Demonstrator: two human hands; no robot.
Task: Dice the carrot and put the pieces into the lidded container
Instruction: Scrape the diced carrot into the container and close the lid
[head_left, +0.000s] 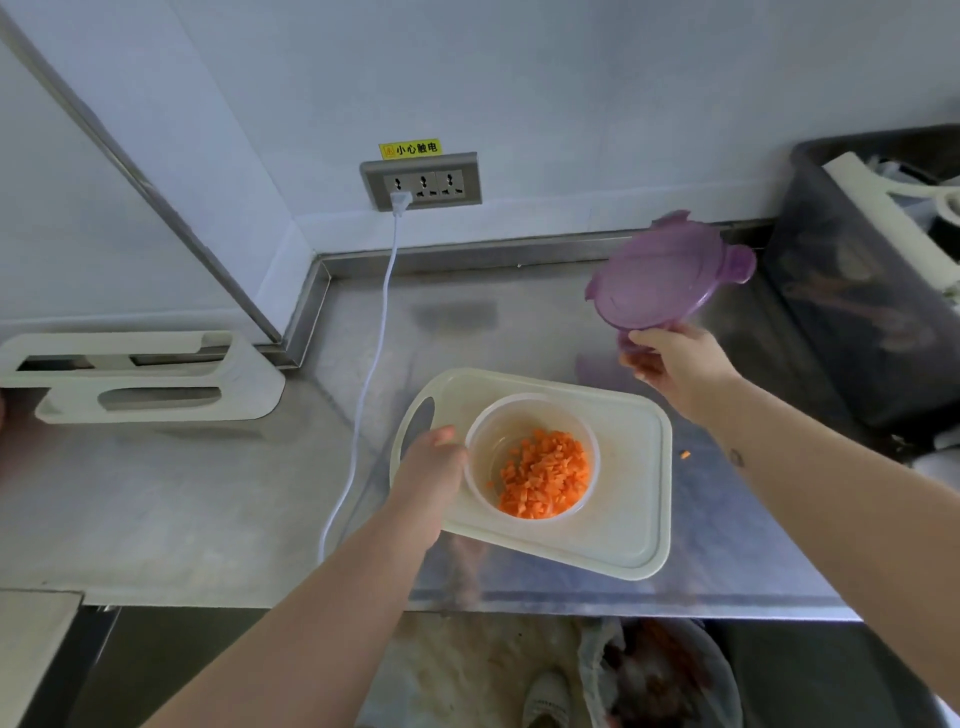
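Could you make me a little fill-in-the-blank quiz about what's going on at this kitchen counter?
1. The right hand holds up a ____ lid.
2. The diced carrot lies inside the clear ____.
3. The container stands on the pale ____, steadied by the left hand.
4. One stray carrot piece lies on the counter to the board's ____.

Missing words: purple; container; cutting board; right

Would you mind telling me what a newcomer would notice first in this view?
The bright orange diced carrot in the clear round container on the cutting board, steadied by the left hand. Next, the purple lid, held tilted above the steel counter by the right hand.
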